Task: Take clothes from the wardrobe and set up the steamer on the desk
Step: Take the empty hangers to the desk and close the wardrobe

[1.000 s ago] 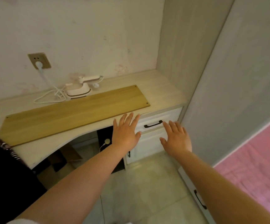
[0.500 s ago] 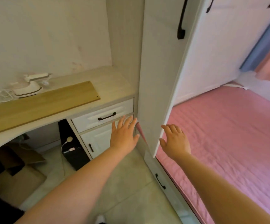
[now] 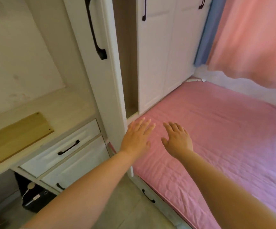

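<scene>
A white wardrobe fills the upper middle of the head view. Its near door (image 3: 101, 66) stands ajar, edge toward me, with a long black handle (image 3: 95, 30). A dark gap shows behind that door, and no clothes are visible inside. Further doors (image 3: 157, 55) are closed. My left hand (image 3: 136, 138) hovers flat with fingers spread beside the open door's lower edge. My right hand (image 3: 177, 139) hovers flat and empty over the pink bed. The desk (image 3: 78, 103) lies at the left. The steamer is out of view.
A light wooden board (image 3: 15, 136) lies on the desk. White drawers with black handles (image 3: 68, 147) sit under it. A pink-sheeted bed (image 3: 224, 146) fills the right, with pink and blue curtains (image 3: 252, 35) behind. A black box (image 3: 35, 199) stands under the desk.
The view has swung right from the desk and steamer to the wardrobe and bed. Both hands have stayed flat and empty, now over the bed's edge by the open door.
</scene>
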